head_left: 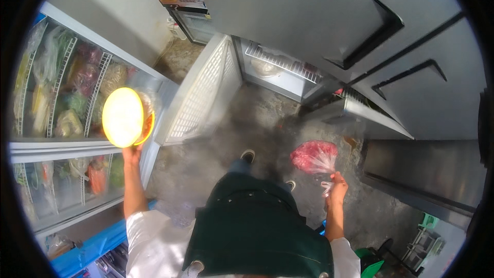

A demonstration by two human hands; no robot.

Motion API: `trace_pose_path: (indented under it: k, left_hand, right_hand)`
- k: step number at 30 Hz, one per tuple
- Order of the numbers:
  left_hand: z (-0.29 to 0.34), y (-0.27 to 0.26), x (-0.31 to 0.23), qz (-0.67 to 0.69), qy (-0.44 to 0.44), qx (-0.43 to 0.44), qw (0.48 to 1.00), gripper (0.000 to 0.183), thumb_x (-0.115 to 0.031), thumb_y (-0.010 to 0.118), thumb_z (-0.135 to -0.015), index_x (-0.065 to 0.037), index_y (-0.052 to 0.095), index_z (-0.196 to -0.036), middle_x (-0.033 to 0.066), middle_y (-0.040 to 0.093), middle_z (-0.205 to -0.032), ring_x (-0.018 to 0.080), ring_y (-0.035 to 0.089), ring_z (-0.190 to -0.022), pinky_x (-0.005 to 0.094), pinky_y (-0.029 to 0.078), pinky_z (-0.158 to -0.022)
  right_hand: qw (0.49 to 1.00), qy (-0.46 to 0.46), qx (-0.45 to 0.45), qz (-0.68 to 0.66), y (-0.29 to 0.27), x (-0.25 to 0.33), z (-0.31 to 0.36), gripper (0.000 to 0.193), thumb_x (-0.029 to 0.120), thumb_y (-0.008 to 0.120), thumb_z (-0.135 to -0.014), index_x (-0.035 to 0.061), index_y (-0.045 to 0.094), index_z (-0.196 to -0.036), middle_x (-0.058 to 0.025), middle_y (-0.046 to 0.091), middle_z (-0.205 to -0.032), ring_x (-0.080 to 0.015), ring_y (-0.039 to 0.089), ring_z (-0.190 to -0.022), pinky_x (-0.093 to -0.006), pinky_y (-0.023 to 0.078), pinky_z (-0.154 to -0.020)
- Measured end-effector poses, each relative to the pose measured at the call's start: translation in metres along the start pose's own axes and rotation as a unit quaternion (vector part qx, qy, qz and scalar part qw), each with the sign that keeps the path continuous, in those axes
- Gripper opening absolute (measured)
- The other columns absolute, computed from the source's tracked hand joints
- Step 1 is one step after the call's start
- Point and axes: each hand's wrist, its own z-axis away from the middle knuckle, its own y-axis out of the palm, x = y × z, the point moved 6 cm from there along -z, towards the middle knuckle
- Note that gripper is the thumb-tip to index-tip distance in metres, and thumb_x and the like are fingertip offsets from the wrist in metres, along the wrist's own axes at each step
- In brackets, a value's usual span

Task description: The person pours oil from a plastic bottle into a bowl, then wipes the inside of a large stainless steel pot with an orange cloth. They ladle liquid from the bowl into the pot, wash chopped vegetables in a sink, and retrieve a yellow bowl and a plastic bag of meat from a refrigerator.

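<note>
Yellow-lidded tub (pixel 123 117): gripped from below by left hand (pixel 131 153), raised before glass-door fridge (pixel 62 123).
Bag of red meat (pixel 315 156): pinched at neck by right hand (pixel 337 187).

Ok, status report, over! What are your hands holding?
Left hand holds a yellow-lidded container up by the glass-door fridge. Right hand grips a clear bag of red meat by its neck. Open white door ahead.
</note>
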Motion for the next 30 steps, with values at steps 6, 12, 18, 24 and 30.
trace_pose_path:
  k: [6,12,18,24,30]
  left_hand:
    - [-0.093,0.023,0.056,-0.007,-0.056,0.037,0.998,0.042,-0.027,0.057,-0.098,-0.003,0.053,-0.132,0.0147,0.057,-0.134,0.0329,0.06,-0.116,0.0489,0.057,-0.09]
    - [-0.094,0.054,0.099,0.03,-0.098,0.035,0.994,0.047,-0.024,0.061,-0.096,-0.001,0.05,-0.135,0.0165,0.054,-0.138,0.0347,0.055,-0.124,0.0553,0.052,-0.099]
    - [-0.034,0.099,0.126,0.007,-0.125,0.101,0.987,0.05,-0.028,0.061,-0.096,-0.001,0.048,-0.137,0.016,0.052,-0.141,0.0344,0.054,-0.126,0.0547,0.05,-0.101]
    - [0.059,0.159,0.184,-0.096,-0.097,0.162,0.977,0.044,-0.03,0.057,-0.099,-0.005,0.051,-0.134,0.012,0.058,-0.132,0.0285,0.061,-0.115,0.0451,0.059,-0.088]
    - [0.187,0.261,0.281,-0.144,-0.172,0.231,0.947,0.04,-0.025,0.059,-0.098,-0.006,0.052,-0.133,0.0104,0.062,-0.126,0.0244,0.064,-0.108,0.0368,0.06,-0.078]
  right_hand:
    - [0.998,-0.01,-0.023,0.061,0.027,0.024,0.013,0.028,0.024,0.062,-0.096,0.003,0.06,-0.078,-0.0047,0.055,-0.071,-0.0209,0.056,-0.051,-0.0357,0.051,-0.043]
    - [0.993,0.022,-0.106,0.042,-0.022,0.007,0.03,0.027,0.024,0.062,-0.095,0.0026,0.06,-0.079,-0.0068,0.056,-0.07,-0.0211,0.057,-0.048,-0.0346,0.046,-0.039]
    - [0.976,0.014,-0.212,-0.05,-0.109,-0.051,0.041,0.026,0.021,0.058,-0.097,0.0009,0.06,-0.081,-0.01,0.062,-0.071,-0.0223,0.06,-0.051,-0.0352,0.047,-0.04]
    - [0.955,0.053,-0.269,-0.11,-0.233,-0.121,0.05,0.024,0.018,0.06,-0.095,0.0009,0.061,-0.077,-0.0096,0.061,-0.07,-0.0232,0.058,-0.052,-0.0367,0.048,-0.042]
    - [0.924,0.088,-0.346,-0.139,-0.356,-0.171,0.081,0.019,0.01,0.061,-0.09,0.0008,0.062,-0.073,-0.0101,0.064,-0.076,-0.0235,0.061,-0.061,-0.0367,0.05,-0.048]
